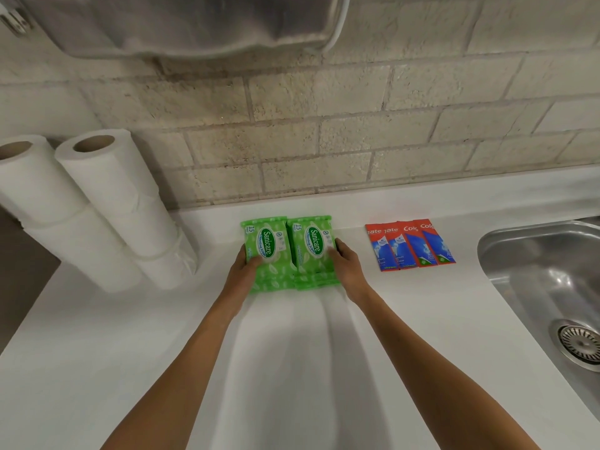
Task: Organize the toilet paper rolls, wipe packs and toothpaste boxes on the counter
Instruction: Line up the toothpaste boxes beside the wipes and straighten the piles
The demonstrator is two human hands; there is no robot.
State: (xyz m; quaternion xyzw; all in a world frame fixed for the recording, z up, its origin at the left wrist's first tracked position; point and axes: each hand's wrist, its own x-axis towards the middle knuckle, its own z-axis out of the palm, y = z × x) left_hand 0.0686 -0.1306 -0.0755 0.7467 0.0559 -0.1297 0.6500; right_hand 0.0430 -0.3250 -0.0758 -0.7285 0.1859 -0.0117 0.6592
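At the middle of the white worktop [130,352], two green wipe packs [289,237] lie side by side, touching, each reading "Sanicare" and "15", with more green packs showing beneath their near edges. The left hand [245,266] grips the left pack's outer edge and the right hand [345,261] grips the right pack's. To their right, four red-and-blue toothpaste boxes [410,245] lie flat in a row, their lettering partly readable as "Colg", near a steel sink [535,271]; toilet paper rolls [107,203] stand in two stacks at the left wall.
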